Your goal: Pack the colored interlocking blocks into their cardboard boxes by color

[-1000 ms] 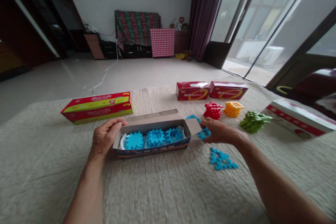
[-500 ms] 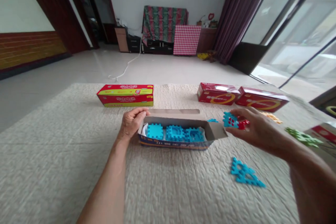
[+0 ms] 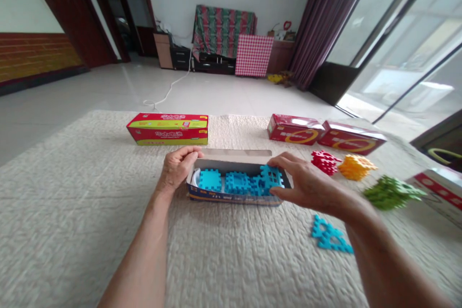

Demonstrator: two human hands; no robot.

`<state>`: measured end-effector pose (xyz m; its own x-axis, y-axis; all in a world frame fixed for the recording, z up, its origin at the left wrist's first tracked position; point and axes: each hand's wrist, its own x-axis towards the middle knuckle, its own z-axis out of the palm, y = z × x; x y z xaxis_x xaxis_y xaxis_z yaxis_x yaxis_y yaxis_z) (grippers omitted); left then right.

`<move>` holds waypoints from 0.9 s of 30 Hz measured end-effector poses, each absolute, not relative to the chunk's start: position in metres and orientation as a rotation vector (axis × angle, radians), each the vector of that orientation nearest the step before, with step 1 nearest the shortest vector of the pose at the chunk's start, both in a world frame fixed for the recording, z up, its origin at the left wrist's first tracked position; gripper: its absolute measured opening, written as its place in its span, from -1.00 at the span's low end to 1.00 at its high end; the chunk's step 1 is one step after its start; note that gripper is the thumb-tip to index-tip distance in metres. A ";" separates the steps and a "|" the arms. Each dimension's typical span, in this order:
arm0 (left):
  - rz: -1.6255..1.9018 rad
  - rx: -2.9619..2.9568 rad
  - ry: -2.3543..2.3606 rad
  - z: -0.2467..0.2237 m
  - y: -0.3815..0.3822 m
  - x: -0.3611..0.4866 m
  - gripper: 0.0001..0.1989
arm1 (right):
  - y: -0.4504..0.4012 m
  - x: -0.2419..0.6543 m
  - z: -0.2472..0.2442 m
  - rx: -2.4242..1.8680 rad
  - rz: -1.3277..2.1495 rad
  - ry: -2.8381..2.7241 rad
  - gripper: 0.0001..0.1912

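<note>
An open cardboard box [image 3: 234, 198] lies lengthwise on the quilted cover, with several blue toothed pieces [image 3: 210, 180] inside. At the box's back left corner, my left hand [image 3: 179, 166] pinches the cardboard edge. My right hand [image 3: 301, 180] is over the box's right end, its thumb and fingers closed on a blue windowed piece [image 3: 271, 177], which is tilted over the pieces in the box. Flat on the cover, to the right and nearer, lies a blue triangular piece [image 3: 329, 237], partly behind my right forearm.
Red [image 3: 325, 161], yellow [image 3: 355, 167] and green [image 3: 391, 192] piles of pieces sit at the right. Behind stand a red and yellow-green box [image 3: 168, 129] and two dark red boxes [image 3: 296, 130]. A red and white box [image 3: 440, 192] is at the far right.
My right hand has moved left, carrying the blue windowed piece from beside the box to over its right end. The red and yellow piles are now uncovered. My left hand stays at the box.
</note>
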<state>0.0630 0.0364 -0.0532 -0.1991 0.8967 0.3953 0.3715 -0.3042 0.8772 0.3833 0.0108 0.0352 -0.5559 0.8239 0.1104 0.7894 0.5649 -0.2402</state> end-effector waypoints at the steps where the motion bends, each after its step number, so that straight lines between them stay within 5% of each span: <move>1: 1.527 1.603 1.482 -0.053 0.037 0.063 -0.77 | 0.011 0.384 0.035 -1.364 0.242 -2.593 -0.58; 11: 1.539 1.588 1.503 -0.052 0.037 0.064 -0.76 | 0.011 0.386 0.030 -1.373 0.209 -2.537 -0.45; 21: 1.499 1.551 1.554 -0.063 0.039 0.055 -0.73 | 0.044 0.436 0.027 -1.358 0.037 -2.092 -0.82; 27: 1.485 1.468 1.550 -0.066 0.041 0.053 -0.67 | 0.074 0.446 -0.018 -1.779 0.180 -2.033 -0.69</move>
<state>0.0527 0.0414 -0.0656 -0.2654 0.9188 0.2921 0.3312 -0.1976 0.9226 0.4463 0.0738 -0.0185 -0.0837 0.9689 0.2330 0.9130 0.1682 -0.3717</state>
